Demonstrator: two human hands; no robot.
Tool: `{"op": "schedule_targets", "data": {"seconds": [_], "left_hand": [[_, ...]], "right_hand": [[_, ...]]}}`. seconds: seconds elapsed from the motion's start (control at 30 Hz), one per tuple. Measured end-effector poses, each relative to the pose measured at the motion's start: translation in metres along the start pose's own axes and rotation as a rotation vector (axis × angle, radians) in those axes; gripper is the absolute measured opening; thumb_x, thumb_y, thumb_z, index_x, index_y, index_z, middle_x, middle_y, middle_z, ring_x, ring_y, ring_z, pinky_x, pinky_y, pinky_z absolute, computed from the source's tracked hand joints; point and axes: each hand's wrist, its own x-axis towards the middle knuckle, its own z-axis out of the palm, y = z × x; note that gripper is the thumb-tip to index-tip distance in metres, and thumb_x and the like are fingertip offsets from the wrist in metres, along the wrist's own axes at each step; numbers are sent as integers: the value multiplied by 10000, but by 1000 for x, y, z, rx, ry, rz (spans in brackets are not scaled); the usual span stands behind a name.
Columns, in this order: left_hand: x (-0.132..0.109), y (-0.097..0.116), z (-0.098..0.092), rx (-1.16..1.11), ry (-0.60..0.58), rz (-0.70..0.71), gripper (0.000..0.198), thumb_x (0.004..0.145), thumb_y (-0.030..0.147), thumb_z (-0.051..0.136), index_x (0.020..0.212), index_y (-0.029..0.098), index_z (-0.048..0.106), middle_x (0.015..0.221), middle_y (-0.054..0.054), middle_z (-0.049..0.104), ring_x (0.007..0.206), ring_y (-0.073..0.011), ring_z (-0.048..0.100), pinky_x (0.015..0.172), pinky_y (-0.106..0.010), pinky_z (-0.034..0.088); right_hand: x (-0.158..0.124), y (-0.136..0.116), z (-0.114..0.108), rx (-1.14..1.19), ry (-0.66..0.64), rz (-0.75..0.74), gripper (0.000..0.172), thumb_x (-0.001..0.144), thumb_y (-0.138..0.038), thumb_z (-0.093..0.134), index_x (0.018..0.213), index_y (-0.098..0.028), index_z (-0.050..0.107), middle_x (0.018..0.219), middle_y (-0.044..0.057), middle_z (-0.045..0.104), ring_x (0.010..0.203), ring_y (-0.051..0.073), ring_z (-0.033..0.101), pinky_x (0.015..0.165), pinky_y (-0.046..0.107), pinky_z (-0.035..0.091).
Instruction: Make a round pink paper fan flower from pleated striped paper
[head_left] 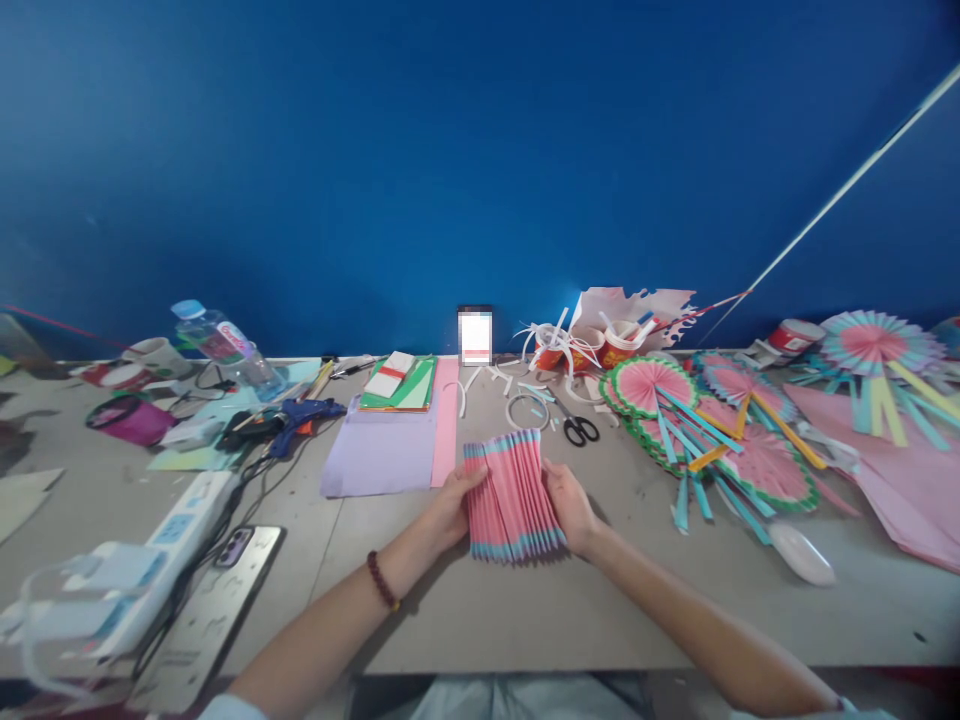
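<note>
A pleated pink paper with blue edges is stretched between my two hands, just above the table near its front middle. My left hand grips its left side, thumb on the front face. Its right side is held by my right hand, whose fingers go partly behind the folds. Beyond the paper lie black-handled scissors and a ring of white tape. Lilac paper and a pink strip lie to the left of it.
Finished pleated paper rosettes with ribbon tails crowd the right. A white computer mouse-shaped object sits before them. On the left are a power strip, a phone, a blue glue gun and a leaning bottle.
</note>
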Motion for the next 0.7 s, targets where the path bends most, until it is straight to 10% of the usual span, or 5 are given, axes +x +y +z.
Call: {"op": "schedule_targets", "data": {"seconds": [0.7], "left_hand": [[-3,-2,8,31,85,89,321,606,350,829,785,141,664,711,-18,673,615,-109,592,615,-214,471]], "right_hand": [[-1,5,3,-103,-155,-68,310,703,-325,745,967,-205,635,922,13,676,881,163,615,855,296,434]]}}
